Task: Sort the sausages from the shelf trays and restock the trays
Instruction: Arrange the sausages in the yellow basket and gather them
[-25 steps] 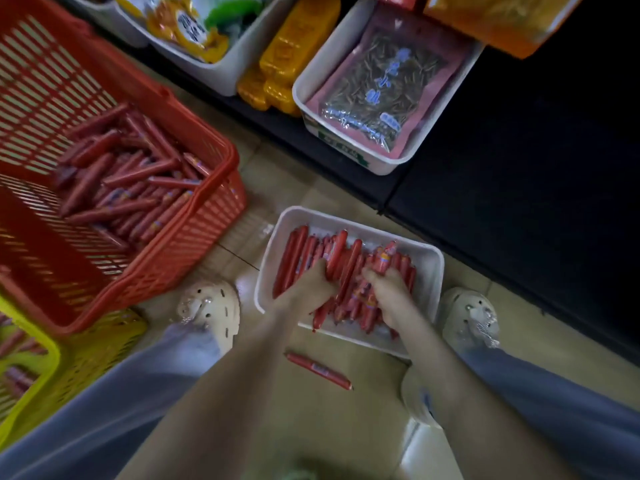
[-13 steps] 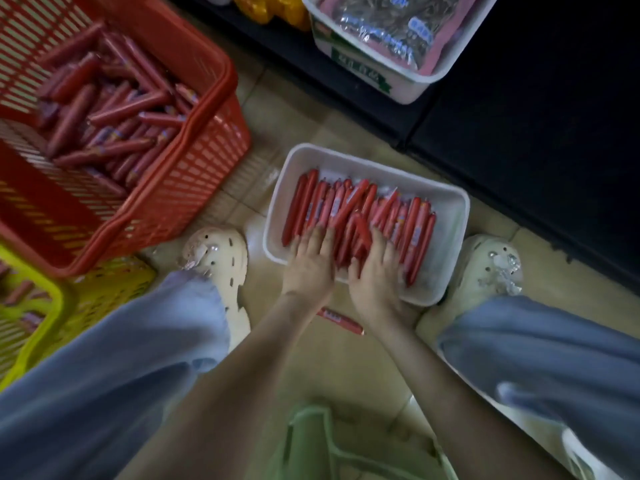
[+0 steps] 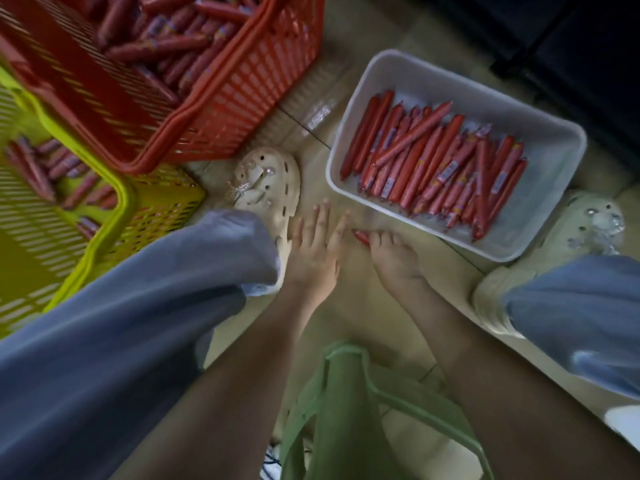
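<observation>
A white tray (image 3: 550, 188) on the floor holds several red sausages (image 3: 436, 161) lying roughly side by side. Just in front of its near edge, my right hand (image 3: 391, 254) curls its fingers over a loose red sausage (image 3: 360, 236) on the tiles; only the sausage's end shows. My left hand (image 3: 317, 244) lies beside it with fingers straight, flat near the floor, holding nothing. A red basket (image 3: 242, 81) at the upper left is full of sausages, and a yellow-green basket (image 3: 145, 209) at the left holds a few more.
My two cream clogs (image 3: 266, 188) (image 3: 588, 230) flank the tray, and my blue trouser legs fill the lower corners. A pale green stool (image 3: 346, 410) sits under me. A dark shelf base (image 3: 571, 46) runs along the upper right.
Both hands have left the tray and dropped back to the floor in front of it. My right hand has closed on the loose sausage. The camera has tilted further down.
</observation>
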Demonstrator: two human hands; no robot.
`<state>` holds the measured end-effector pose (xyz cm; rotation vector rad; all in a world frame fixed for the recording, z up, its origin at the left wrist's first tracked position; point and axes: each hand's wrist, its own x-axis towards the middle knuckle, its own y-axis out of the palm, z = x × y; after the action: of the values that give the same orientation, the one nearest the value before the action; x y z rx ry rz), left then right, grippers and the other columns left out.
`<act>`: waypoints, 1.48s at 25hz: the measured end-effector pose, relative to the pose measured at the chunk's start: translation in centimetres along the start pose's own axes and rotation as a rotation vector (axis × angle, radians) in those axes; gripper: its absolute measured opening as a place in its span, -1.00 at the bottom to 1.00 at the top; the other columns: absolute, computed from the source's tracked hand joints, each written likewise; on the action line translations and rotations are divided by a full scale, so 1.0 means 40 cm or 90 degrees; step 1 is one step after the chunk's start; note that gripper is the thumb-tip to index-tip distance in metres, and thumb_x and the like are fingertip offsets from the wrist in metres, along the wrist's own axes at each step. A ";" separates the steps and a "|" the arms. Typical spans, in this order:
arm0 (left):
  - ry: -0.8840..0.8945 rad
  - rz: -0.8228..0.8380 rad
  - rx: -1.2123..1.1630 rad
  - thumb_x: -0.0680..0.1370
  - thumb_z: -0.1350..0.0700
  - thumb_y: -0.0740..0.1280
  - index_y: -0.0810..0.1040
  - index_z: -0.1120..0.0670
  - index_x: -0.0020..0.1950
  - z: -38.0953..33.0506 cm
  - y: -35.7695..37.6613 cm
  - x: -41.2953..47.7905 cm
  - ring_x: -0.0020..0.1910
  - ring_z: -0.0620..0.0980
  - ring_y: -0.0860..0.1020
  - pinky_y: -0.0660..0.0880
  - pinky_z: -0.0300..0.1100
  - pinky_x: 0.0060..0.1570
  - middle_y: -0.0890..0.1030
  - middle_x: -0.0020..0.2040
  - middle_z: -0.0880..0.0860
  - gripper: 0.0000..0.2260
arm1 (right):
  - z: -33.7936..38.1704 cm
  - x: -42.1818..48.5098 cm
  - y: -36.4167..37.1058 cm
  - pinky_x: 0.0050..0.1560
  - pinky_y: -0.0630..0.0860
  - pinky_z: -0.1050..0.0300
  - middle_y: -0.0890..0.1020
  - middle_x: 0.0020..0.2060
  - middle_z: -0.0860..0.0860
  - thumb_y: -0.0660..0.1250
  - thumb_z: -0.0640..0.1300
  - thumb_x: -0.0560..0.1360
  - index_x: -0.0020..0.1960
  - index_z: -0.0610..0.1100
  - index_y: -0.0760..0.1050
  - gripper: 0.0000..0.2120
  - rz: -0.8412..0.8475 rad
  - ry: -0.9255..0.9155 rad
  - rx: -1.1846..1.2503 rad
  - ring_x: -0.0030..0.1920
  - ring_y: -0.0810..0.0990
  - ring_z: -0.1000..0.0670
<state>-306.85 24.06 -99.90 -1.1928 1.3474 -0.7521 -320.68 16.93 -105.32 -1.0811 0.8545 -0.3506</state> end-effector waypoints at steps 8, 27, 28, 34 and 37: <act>0.060 -0.210 -0.155 0.52 0.11 0.16 0.18 0.09 0.46 -0.052 -0.122 0.195 0.25 0.20 0.35 0.33 0.07 0.19 0.39 0.36 0.29 -0.51 | -0.037 -0.048 -0.267 -0.08 0.44 -0.01 0.58 0.03 -0.15 0.31 -0.21 0.44 0.19 -0.17 0.40 -0.67 -0.105 0.170 0.448 0.03 0.57 -0.19; 0.019 0.167 0.032 0.63 0.08 0.05 0.06 0.06 0.54 -0.171 -0.097 0.350 0.35 0.14 0.27 0.27 -0.01 0.30 0.26 0.39 0.16 -0.53 | -0.283 0.031 -0.235 0.44 -0.30 0.04 -0.34 0.50 -0.12 0.15 -0.11 0.58 0.52 -0.02 -0.37 -0.22 0.017 0.467 0.281 0.50 -0.34 -0.13; 0.003 0.163 0.041 0.63 0.05 0.05 0.00 0.07 0.55 -0.170 -0.113 0.345 0.37 0.14 0.25 0.24 0.00 0.33 0.22 0.43 0.17 -0.50 | -0.276 0.029 -0.254 0.45 -0.30 0.02 -0.33 0.51 -0.10 0.13 -0.10 0.58 0.51 -0.01 -0.38 -0.24 0.000 0.452 0.277 0.50 -0.33 -0.12; -0.033 0.131 -0.011 0.63 0.02 0.06 -0.09 0.12 0.56 -0.195 -0.358 0.322 0.51 0.11 0.07 0.09 -0.04 0.45 0.04 0.54 0.15 -0.43 | -0.172 -0.020 -0.471 0.48 -0.13 0.10 0.04 0.54 -0.10 0.13 -0.12 0.59 0.55 -0.14 -0.07 -0.39 -0.101 0.297 0.279 0.53 -0.04 -0.07; -0.019 0.055 -0.009 0.61 0.07 0.10 0.13 0.15 0.50 -0.174 -0.547 0.262 0.37 0.15 0.31 0.32 0.01 0.26 0.30 0.40 0.16 -0.53 | -0.086 -0.064 -0.638 0.39 0.21 0.04 0.36 0.38 -0.14 0.15 -0.12 0.58 0.45 -0.17 0.23 -0.55 -0.183 0.226 0.296 0.40 0.29 -0.12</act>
<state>-307.25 6.62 -81.68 -1.1445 1.3721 -0.6614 -321.22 4.76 -82.49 -0.7117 0.8705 -0.9558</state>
